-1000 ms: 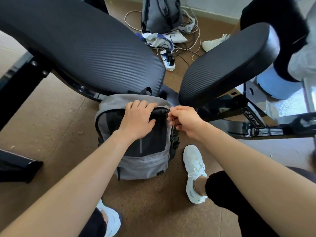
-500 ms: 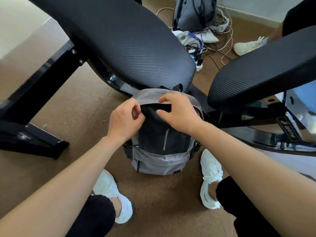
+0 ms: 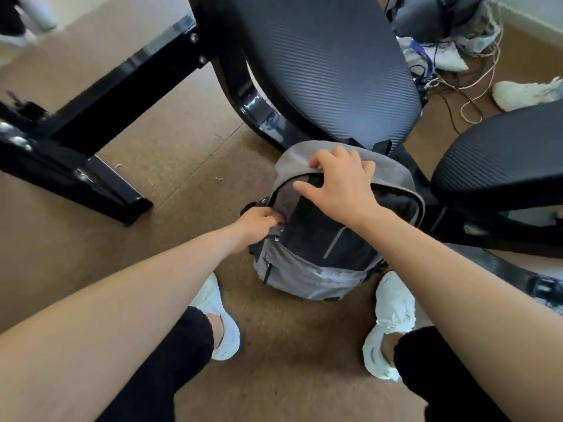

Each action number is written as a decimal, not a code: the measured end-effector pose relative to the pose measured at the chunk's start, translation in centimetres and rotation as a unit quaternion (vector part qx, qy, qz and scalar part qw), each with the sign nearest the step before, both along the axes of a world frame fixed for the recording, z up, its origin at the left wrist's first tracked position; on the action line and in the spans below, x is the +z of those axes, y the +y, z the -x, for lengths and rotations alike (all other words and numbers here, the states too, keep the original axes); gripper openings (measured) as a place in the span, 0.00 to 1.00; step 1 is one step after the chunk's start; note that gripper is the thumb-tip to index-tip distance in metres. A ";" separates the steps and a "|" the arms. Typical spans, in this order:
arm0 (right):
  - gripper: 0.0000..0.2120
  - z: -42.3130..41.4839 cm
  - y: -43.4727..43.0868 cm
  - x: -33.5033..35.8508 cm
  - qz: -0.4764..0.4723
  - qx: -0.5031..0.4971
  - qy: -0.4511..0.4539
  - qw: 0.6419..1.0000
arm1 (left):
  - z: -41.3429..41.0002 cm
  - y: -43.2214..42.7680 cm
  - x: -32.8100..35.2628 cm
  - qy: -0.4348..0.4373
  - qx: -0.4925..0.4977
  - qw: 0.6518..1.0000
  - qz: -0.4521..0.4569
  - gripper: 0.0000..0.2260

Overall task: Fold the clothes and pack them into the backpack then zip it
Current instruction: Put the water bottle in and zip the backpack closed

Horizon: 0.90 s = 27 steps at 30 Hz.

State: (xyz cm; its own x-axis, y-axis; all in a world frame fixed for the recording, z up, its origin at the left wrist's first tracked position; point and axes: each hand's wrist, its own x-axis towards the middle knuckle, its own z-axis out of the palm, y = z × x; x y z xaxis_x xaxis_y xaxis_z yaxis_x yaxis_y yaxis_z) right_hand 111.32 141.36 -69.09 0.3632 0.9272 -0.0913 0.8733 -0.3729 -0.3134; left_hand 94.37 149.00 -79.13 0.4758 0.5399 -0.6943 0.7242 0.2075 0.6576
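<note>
1. Since half a second ago, both hands are trading places on the grey-and-black fabric backpack [image 3: 307, 269]: the left one is dropping from the top edge to the bag's left flank, and the right one is sliding up onto the crown.
2. Left of the backpack, the black steel frame leg [image 3: 91, 117] is lying across the brown floor [image 3: 182, 166], well apart from the bag.
3. On the bag's left side, the left hand [image 3: 259, 222] is curling its fingers around something at the zip line, probably the slider; the puller itself is hidden, so I cannot tell exactly what it is pinching.
4. On top of the backpack, the right hand [image 3: 341, 181] is pressing down with spread, fairly straight fingers, seemingly steadying the bag so the zip can run.
5. The backpack is standing upright on the floor between the person's white sneakers [image 3: 393, 318], leaning back against the black ribbed padded seat [image 3: 329, 62].
6. Its main opening is gaping slightly under the right palm, so zipping seems unfinished.
7. No brand or writing is readable anywhere.
</note>
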 end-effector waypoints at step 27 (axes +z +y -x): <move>0.41 -0.9 -3.2 -1.8 0.106 0.133 0.003 0.985 | -0.8 -2.5 -1.5 -0.066 -0.176 0.977 0.098 0.22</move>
State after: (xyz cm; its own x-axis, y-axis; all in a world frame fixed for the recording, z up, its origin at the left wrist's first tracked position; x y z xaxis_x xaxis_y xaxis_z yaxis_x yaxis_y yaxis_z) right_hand 112.19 138.20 -70.86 0.1087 0.9492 -0.2953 0.9473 -0.1890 -0.2587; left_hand 95.19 146.50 -80.60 0.7003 0.1889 -0.6884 0.6853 0.0922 0.7224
